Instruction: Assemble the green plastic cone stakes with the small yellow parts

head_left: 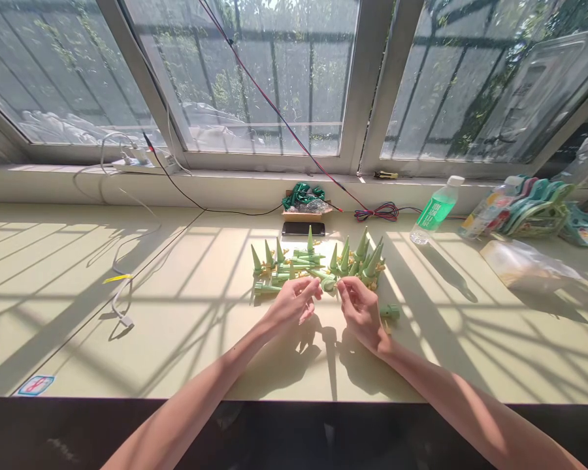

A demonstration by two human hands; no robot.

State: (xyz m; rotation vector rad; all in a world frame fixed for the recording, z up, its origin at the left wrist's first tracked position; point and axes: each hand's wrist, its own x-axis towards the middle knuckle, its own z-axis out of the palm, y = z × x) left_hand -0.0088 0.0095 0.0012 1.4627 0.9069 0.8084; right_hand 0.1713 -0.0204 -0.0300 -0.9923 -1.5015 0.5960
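Between my two hands, above the table, is a small green plastic piece [328, 284], seen nearly end-on, so its full shape is hidden. My left hand [296, 299] pinches at its left side with thumb and forefinger, the other fingers curled loosely. At its right side my right hand [361, 310] is closed, fingertips pressed together. Just beyond stand several upright green cones [372, 261] with small yellowish parts at their bases. More green pieces lie on their sides, among them a green tube [265, 288] left of my left hand. Another green piece [390, 312] lies right of my right wrist.
A phone [304, 229] and a small box [306, 214] with green material sit behind the cones. To the right stand a green-labelled bottle [435, 212], green hangers [534, 212] and a plastic bag [526, 264]. A white cable [122, 287] lies left. Windows rise behind.
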